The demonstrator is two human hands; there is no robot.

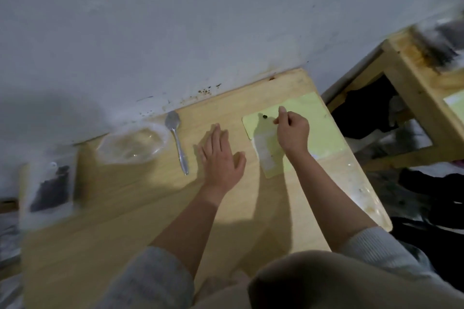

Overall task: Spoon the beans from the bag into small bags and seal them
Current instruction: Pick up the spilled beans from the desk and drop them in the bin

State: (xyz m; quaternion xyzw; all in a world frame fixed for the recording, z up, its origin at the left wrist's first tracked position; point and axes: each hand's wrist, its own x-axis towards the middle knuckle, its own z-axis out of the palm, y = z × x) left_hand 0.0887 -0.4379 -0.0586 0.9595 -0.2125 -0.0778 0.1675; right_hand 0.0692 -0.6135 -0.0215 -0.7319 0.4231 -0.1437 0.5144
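1. Nearest you, your two forearms reach out from pale ribbed sleeves (pixel 150 281) over the wooden table (pixel 120 208).
2. Your left hand (pixel 221 155) lies flat on the wood, palm down, fingers straight and slightly spread, gripping nothing.
3. Just to the left of that hand lies a metal spoon (pixel 177 142), untouched, with its handle toward you and its bowl pointing at the wall (pixel 175 20).
4. To the right of your left hand sits a yellow-green mat (pixel 324 128), and on it a small clear bag (pixel 265 150) lies flat, partly under your right wrist.
5. Your right hand (pixel 292 130) hovers over the mat with fingers curled in and forefinger and thumb brought together; you cannot tell from here whether they pinch anything.
6. Just beyond and left of those fingertips, a single dark bean (pixel 264 116) rests on the mat, apart from the hand.
7. Farther left of the spoon, a crumpled clear plastic bag (pixel 133 144) sits on the table close to the wall.
8. Well to the left of both hands, at the table's edge, stands a blurred clear pouch of dark beans (pixel 50 188).
9. Far right, beyond the table, a wooden frame (pixel 411 78) stands with dark things beneath it, too blurred to name.
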